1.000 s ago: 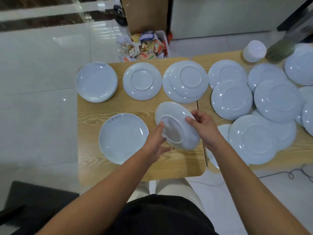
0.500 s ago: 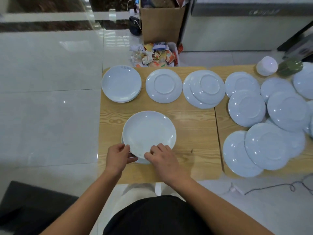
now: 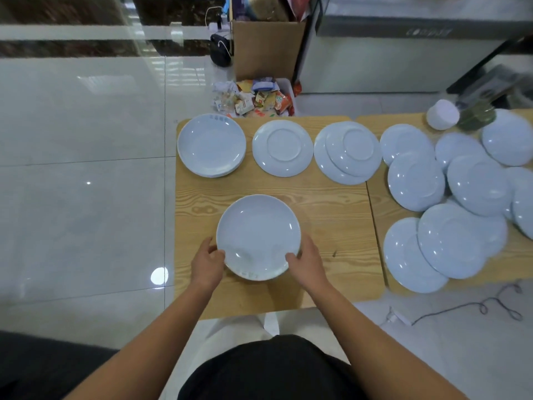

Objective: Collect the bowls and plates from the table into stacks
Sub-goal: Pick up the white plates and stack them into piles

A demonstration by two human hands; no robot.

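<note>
Near the front edge of the table, I see the left hand and right hand with fingers curled round the rim of a face-up plate, one on each side. I judge the job barely begun. One small stack sits far left, beside an upturned plate and an overlapping pair, while many loose plates sprawl over the second table on the right. Beyond lie glossy floor tiles, a cardboard box and a heap of wrappers; a cable trails near right.
</note>
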